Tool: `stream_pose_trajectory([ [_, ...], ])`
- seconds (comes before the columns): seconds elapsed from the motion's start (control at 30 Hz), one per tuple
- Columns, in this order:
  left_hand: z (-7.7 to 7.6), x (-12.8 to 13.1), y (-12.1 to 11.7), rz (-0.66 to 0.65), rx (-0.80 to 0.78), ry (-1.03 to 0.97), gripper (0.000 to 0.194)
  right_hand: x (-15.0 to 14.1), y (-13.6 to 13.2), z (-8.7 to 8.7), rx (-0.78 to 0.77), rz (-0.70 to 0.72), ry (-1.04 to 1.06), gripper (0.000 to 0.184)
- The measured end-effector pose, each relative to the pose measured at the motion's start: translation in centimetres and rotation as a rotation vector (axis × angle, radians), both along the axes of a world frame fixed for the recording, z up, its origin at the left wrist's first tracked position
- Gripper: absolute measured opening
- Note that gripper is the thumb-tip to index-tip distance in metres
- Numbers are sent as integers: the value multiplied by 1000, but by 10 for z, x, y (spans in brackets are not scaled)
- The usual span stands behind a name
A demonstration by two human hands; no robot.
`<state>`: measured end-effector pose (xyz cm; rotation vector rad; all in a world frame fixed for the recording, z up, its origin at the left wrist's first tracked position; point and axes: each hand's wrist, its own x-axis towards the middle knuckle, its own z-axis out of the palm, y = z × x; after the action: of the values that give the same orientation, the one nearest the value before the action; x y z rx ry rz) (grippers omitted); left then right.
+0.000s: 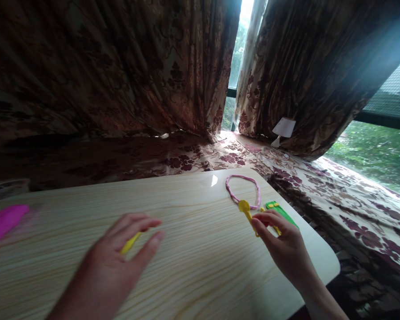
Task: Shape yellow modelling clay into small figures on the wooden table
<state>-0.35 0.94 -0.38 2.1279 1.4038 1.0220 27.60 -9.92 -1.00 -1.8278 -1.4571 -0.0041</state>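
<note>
My right hand [283, 235] is closed in a pinch on a yellow spoon-shaped piece [244, 207], which looks like modelling clay. Its rounded head touches or overlaps the lower edge of a pink, rope-like loop [259, 195] in this view. Beside the same hand lies a green flat piece [285, 214] with yellow bits at its far end; my fingers hide part of it. Another bit of yellow shows under my palm. Further left, my left hand [116, 253] is slightly blurred, thumb and fingers apart. A yellow strip [130, 243] shows between them, apparently on the table.
Everything sits on a pale wood-grain table [186, 275] with a rounded right corner. A bright pink lump [5, 224] lies at the far left. Behind are a flower-patterned cloth ledge [193, 158], dark curtains [120, 66] and a small white lamp [284, 127].
</note>
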Motion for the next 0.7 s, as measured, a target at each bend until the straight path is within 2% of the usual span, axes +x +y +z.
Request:
stream_pose_trajectory([
  [0.07, 11, 30, -21, -182, -278, -144, 22, -30, 5, 6, 91, 124, 239, 16],
  [0.13, 18, 54, -33, -264, -570, -318, 27, -54, 8, 7, 118, 190, 393, 13],
  [0.2, 21, 67, -37, -314, -680, -528, 28, -69, 10, 5, 102, 218, 475, 12],
  [0.27, 21, 70, -38, -331, -715, -647, 23, -76, 10, 2, 79, 240, 511, 12],
  [0.37, 18, 68, -38, -305, -727, -717, 16, -78, 9, -1, 53, 264, 522, 11],
  [0.7, 16, 69, -39, -325, -770, -738, 10, -83, 8, -4, -26, 312, 527, 14],
])
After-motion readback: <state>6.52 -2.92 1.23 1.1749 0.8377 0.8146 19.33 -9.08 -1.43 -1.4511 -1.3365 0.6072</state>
